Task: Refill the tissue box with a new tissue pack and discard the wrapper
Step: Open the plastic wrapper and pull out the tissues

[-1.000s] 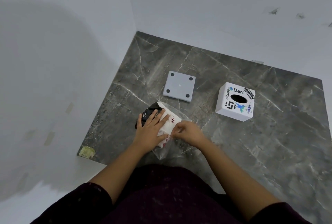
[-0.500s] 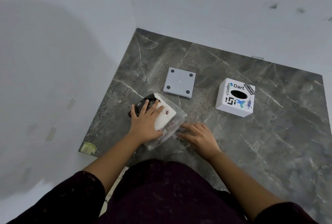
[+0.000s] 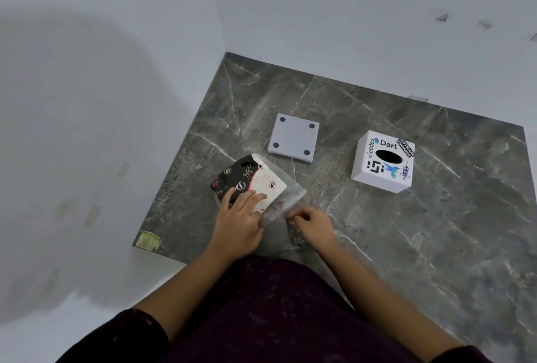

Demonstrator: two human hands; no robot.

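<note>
A tissue pack (image 3: 252, 178), black and white in a clear plastic wrapper (image 3: 292, 192), lies on the dark marble surface (image 3: 436, 231). My left hand (image 3: 239, 217) presses flat on the pack's near end. My right hand (image 3: 312, 221) pinches the loose end of the wrapper, fingers curled on the plastic. The white tissue box (image 3: 383, 162), covered in stickers with an oval slot on top, stands to the right, apart from both hands. Its grey square base plate (image 3: 293, 137) lies flat behind the pack, four dark feet facing up.
White walls meet in a corner behind and to the left of the marble. A yellowish sticker (image 3: 148, 242) marks the marble's near left corner. My dark maroon clothing fills the bottom of the view.
The pack has slid left and turned, showing more of its black end. My right hand went from flat on the marble to curled on the wrapper's loose end.
</note>
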